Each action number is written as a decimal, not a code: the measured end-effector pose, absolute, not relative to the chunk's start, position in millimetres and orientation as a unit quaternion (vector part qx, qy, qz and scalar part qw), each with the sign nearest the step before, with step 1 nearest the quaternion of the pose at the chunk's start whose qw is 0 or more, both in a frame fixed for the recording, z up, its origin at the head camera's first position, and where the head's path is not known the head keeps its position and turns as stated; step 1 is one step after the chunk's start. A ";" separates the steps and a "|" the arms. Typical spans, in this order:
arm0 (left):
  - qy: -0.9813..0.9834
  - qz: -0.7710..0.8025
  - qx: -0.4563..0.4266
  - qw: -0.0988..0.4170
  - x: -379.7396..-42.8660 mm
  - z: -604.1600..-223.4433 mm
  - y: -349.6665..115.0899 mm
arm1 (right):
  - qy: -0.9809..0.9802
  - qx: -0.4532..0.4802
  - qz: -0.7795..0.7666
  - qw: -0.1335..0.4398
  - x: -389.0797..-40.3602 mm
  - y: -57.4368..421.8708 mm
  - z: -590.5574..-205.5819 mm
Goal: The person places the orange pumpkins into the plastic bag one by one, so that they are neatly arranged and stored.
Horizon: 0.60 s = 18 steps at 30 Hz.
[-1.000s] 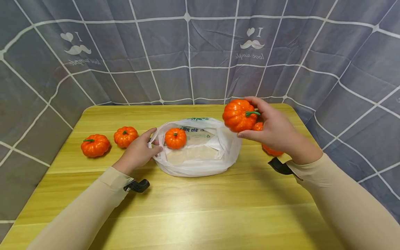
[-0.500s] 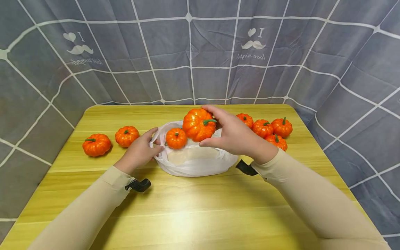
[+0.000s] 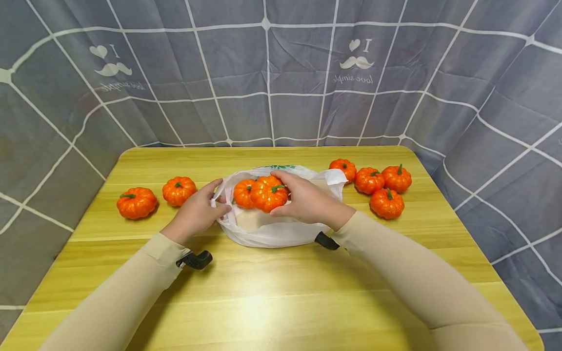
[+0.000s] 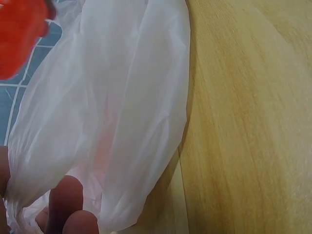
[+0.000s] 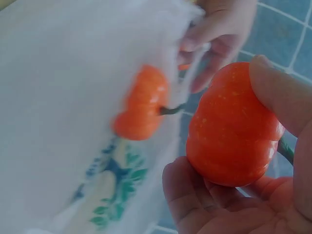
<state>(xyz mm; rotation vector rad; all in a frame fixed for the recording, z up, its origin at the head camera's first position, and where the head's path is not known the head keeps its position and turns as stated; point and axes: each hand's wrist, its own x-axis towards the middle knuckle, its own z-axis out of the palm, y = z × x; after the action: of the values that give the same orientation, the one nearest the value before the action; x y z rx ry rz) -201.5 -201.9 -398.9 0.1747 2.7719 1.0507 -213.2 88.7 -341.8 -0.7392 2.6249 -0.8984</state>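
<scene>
A white plastic bag (image 3: 272, 237) with green print lies open-mouthed on the wooden table. My left hand (image 3: 196, 210) pinches its left rim; in the left wrist view the fingertips (image 4: 68, 200) show at the gathered plastic. Inside the bag rests a small orange pumpkin (image 5: 144, 105) with a green stem. My right hand (image 3: 305, 200) holds another orange pumpkin (image 3: 269, 194) between thumb and fingers over the bag's mouth. From the head, this held pumpkin partly overlaps the one in the bag. The right wrist view shows its ribbed side (image 5: 234, 126) and part of its stem.
Two pumpkins stand left of the bag, an outer pumpkin (image 3: 136, 203) and an inner pumpkin (image 3: 178, 190) close by my left hand. Several more pumpkins (image 3: 387, 203) cluster at the right. A grey checked curtain (image 3: 298, 73) surrounds the table's (image 3: 263, 302) back and sides.
My right hand has carried its pumpkin leftward from the right cluster and lowered it over the bag's mouth. The bag's right rim now stands up beside the right wrist. My left hand stays put.
</scene>
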 end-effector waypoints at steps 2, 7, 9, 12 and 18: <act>0.930 0.352 0.058 0.086 -201.3 -398.9 -201.8 | 0.911 -0.241 -0.302 0.144 -217.5 90.3 -348.5; 0.930 0.351 0.057 0.087 -201.6 -398.3 -201.0 | 0.920 -0.215 -0.290 0.155 -229.4 94.1 -363.7; 0.930 0.352 0.057 0.089 -201.9 -398.4 -200.9 | 0.921 -0.209 -0.286 0.159 -233.6 94.9 -368.5; 0.930 0.351 0.058 0.088 -202.2 -398.4 -200.6 | 0.923 -0.201 -0.284 0.164 -238.7 95.6 -374.4; 0.930 0.352 0.056 0.093 -202.2 -397.7 -199.8 | 0.928 -0.183 -0.280 0.165 -245.4 95.2 -383.6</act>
<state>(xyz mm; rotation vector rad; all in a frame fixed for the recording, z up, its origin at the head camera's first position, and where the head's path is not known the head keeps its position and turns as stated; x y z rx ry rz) -202.2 -199.8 -397.7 0.1652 2.7590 1.0452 -245.4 95.2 -383.6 -0.5212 2.6430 -0.7974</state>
